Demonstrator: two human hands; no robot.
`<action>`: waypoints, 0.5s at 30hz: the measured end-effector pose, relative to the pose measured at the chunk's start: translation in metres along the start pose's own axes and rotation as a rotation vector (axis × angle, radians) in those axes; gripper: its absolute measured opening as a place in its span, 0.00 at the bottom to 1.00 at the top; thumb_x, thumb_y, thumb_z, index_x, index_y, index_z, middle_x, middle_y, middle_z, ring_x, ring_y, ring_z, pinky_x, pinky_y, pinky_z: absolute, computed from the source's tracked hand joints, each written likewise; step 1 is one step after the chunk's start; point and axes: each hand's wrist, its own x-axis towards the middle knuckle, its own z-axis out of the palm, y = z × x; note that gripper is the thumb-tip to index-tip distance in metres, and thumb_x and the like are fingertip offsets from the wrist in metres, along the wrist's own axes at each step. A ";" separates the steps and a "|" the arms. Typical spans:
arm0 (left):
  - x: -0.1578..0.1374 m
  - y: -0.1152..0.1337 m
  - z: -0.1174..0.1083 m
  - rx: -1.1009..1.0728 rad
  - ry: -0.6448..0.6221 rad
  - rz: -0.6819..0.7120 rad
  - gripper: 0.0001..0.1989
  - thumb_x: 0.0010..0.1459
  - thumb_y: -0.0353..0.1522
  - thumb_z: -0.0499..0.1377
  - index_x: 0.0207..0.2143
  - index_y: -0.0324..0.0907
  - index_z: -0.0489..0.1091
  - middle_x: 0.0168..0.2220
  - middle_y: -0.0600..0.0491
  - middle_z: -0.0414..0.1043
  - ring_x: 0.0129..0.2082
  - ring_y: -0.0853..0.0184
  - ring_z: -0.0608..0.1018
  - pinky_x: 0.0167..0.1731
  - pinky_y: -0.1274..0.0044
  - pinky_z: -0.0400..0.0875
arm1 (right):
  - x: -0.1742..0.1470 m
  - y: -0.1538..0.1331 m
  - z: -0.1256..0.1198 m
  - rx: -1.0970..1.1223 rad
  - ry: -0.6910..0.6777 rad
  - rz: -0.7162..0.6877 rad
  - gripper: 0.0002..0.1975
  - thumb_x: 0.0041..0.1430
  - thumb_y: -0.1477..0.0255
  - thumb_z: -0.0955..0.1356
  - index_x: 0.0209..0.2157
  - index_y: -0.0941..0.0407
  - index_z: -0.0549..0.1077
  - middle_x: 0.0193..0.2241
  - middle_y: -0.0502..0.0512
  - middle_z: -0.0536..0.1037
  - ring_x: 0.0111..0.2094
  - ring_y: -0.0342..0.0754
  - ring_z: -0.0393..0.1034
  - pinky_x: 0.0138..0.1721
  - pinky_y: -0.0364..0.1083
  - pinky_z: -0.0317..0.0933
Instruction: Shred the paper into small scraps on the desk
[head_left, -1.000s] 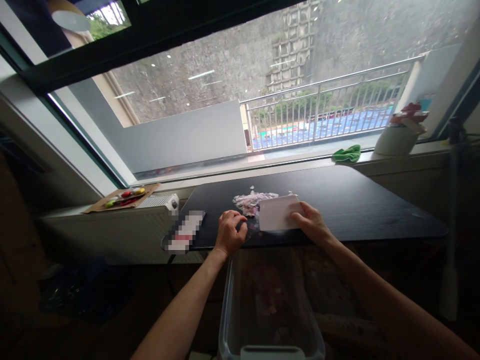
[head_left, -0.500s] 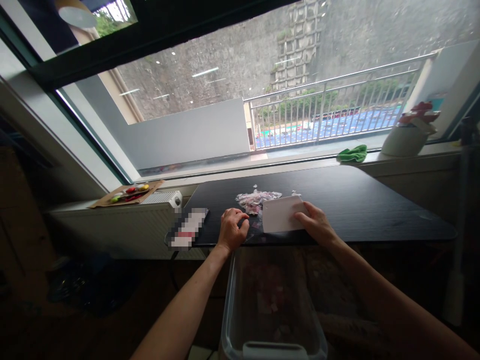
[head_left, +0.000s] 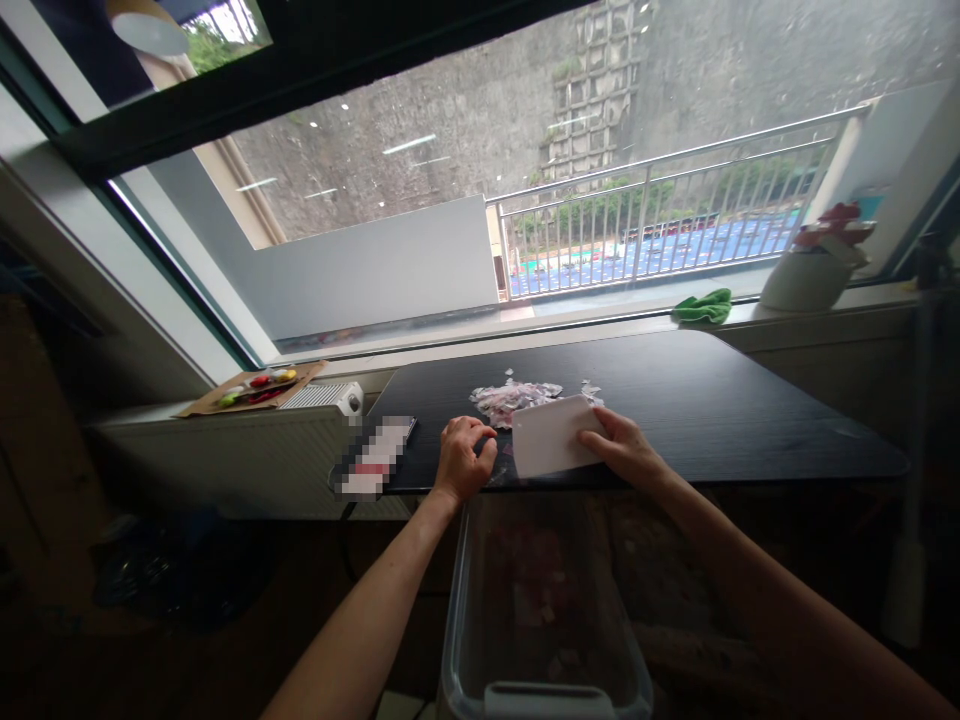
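My right hand [head_left: 619, 445] grips the right end of a white flat scraper [head_left: 551, 437] with a small hole in its upper left corner. The scraper is tilted over the front part of a dark table [head_left: 720, 410]. Just behind it lies a heap of pale pinkish paper scraps [head_left: 506, 400], partly hidden by its upper edge. My left hand [head_left: 465, 460] rests near the table's front edge, left of the scraper. Its fingers are loosely bent, with a gap between thumb and forefinger and nothing seen in it.
Below the table edge stands a clear plastic bin [head_left: 551, 610] with scraps inside. A blurred-out phone-like object [head_left: 379, 455] lies at the table's left. A green cloth [head_left: 703, 306] and a white pot [head_left: 806, 280] sit on the windowsill. At left is a radiator [head_left: 247, 455].
The scraper in my right hand has moved slightly left and nearer to me, toward my left hand. My left hand has hardly moved.
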 end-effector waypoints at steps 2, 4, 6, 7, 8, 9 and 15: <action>0.000 0.000 0.000 -0.001 -0.003 0.002 0.08 0.54 0.30 0.54 0.30 0.44 0.74 0.35 0.51 0.73 0.42 0.61 0.72 0.48 0.66 0.66 | 0.000 -0.001 0.000 0.011 -0.011 0.003 0.12 0.41 0.67 0.68 0.30 0.56 0.74 0.24 0.48 0.74 0.27 0.46 0.67 0.29 0.44 0.62; 0.000 0.000 0.000 -0.004 0.000 0.004 0.08 0.54 0.31 0.54 0.30 0.44 0.74 0.35 0.51 0.73 0.42 0.61 0.72 0.48 0.66 0.66 | -0.001 -0.002 -0.001 0.022 -0.019 0.008 0.13 0.41 0.67 0.68 0.31 0.56 0.75 0.24 0.48 0.74 0.27 0.46 0.67 0.29 0.44 0.62; 0.000 0.000 0.000 -0.007 0.005 0.005 0.08 0.54 0.31 0.54 0.30 0.44 0.74 0.35 0.51 0.73 0.42 0.61 0.72 0.48 0.66 0.66 | -0.001 -0.003 -0.001 0.029 -0.019 0.011 0.13 0.41 0.66 0.68 0.31 0.57 0.75 0.24 0.48 0.74 0.27 0.46 0.68 0.29 0.44 0.63; 0.000 0.000 0.000 -0.009 0.006 0.004 0.08 0.54 0.31 0.54 0.30 0.44 0.74 0.35 0.51 0.73 0.42 0.61 0.72 0.48 0.65 0.66 | -0.001 -0.003 -0.002 0.033 -0.023 0.014 0.13 0.41 0.66 0.68 0.31 0.57 0.75 0.24 0.48 0.75 0.27 0.47 0.68 0.29 0.44 0.63; 0.000 0.000 0.000 -0.011 0.005 0.002 0.08 0.54 0.30 0.54 0.30 0.44 0.74 0.35 0.51 0.73 0.42 0.60 0.72 0.48 0.65 0.65 | -0.001 -0.004 -0.002 0.038 -0.031 0.017 0.14 0.40 0.66 0.69 0.32 0.57 0.75 0.24 0.48 0.75 0.27 0.47 0.68 0.29 0.44 0.63; 0.000 0.001 0.000 -0.012 0.004 0.000 0.08 0.54 0.30 0.54 0.30 0.44 0.74 0.35 0.51 0.73 0.42 0.60 0.72 0.48 0.65 0.65 | -0.001 -0.004 -0.002 0.043 -0.042 0.019 0.14 0.40 0.66 0.69 0.32 0.57 0.75 0.25 0.48 0.75 0.28 0.47 0.68 0.30 0.45 0.63; 0.000 0.001 -0.001 -0.014 0.006 0.003 0.08 0.53 0.30 0.54 0.30 0.44 0.74 0.35 0.51 0.72 0.42 0.61 0.72 0.48 0.66 0.66 | 0.000 0.000 -0.002 -0.006 0.226 0.031 0.14 0.43 0.66 0.66 0.34 0.56 0.72 0.27 0.51 0.76 0.29 0.48 0.70 0.32 0.46 0.65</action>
